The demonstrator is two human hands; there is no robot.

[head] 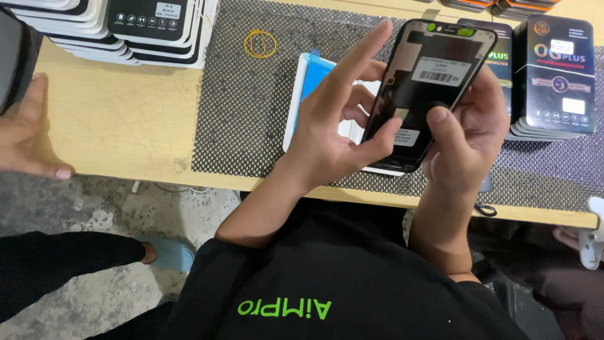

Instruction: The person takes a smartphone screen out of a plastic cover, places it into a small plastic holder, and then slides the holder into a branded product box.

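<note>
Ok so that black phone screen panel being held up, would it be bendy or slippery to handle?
The screen panel looks thin and flat, so probably stiff but fragile. Its glossy surface may be slippery; both the left hand and right hand pinch its edges. It seems light, held by the fingertips alone.

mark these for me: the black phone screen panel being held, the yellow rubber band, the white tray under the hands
Black phone screen panel (423, 94), head view: on its dark back face, just below the white sticker.
Yellow rubber band (250, 38), head view: on the loop's left edge.
White tray (294, 104), head view: on its left rim.

One phone screen (428, 94), three hands (333, 132)
</note>
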